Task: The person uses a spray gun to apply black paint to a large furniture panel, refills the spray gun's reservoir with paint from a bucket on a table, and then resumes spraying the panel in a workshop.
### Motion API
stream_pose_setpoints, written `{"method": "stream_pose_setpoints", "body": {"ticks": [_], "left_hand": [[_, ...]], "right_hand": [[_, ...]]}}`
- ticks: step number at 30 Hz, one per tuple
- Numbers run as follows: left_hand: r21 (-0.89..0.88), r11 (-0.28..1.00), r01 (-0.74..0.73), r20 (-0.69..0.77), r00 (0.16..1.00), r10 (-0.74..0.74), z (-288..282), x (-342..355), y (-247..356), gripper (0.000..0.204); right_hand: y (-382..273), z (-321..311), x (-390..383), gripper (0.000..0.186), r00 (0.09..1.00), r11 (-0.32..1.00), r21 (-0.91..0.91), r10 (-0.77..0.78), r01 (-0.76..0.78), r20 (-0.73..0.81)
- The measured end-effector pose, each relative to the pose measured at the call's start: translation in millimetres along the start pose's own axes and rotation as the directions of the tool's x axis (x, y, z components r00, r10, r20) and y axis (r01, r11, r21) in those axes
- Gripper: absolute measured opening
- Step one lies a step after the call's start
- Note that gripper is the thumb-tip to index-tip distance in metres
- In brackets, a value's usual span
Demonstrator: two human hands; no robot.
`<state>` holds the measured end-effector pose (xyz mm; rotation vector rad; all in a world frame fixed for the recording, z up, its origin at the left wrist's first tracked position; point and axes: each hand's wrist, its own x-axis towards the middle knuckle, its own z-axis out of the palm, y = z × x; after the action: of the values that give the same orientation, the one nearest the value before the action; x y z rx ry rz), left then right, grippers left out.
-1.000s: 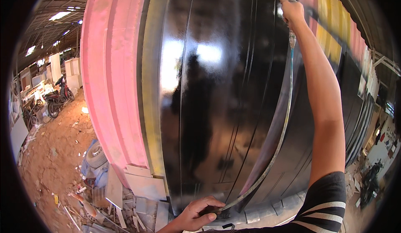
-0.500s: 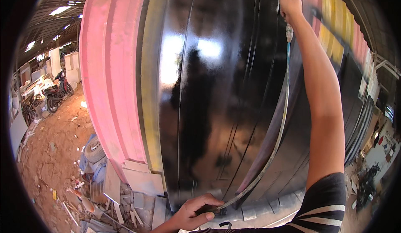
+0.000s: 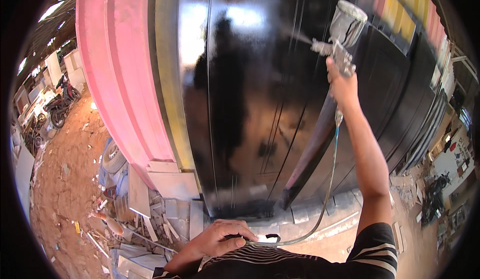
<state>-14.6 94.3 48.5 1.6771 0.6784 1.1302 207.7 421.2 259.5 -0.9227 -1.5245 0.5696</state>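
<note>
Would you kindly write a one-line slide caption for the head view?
Right hand raises a spray gun at a glossy black panel while the left hand holds its hose.

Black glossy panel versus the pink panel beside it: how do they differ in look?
The black glossy panel mirrors light and the person's silhouette; the pink panel looks matte, reflecting nothing. The spray gun in the right hand points at the black one, not the pink. Both stand upright, side by side.
</note>
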Motion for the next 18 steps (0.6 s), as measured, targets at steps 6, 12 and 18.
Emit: {"method": "stream_pose_setpoints", "body": {"ticks": [6,12,18], "left_hand": [[-0.018,1.000,0.022,0.065,0.998,-0.021,3.7,2.9,-14.8,0.027],[-0.049,0.988,0.147,0.067,0.987,-0.143,11.2,-7.4,-22.3,0.018],[-0.074,0.944,0.322,0.065,0.946,-0.318,27.2,-16.2,-46.9,0.013]], "right_hand": [[98.2,-8.2,-95.6,0.035,0.987,0.985,-0.062,0.160,-0.158,0.023],[175.8,17.1,-190.8,0.030,0.935,0.932,-0.119,0.351,-0.343,0.049],[281.2,25.9,-284.5,0.032,0.879,0.877,-0.165,0.469,-0.451,0.091]]}}
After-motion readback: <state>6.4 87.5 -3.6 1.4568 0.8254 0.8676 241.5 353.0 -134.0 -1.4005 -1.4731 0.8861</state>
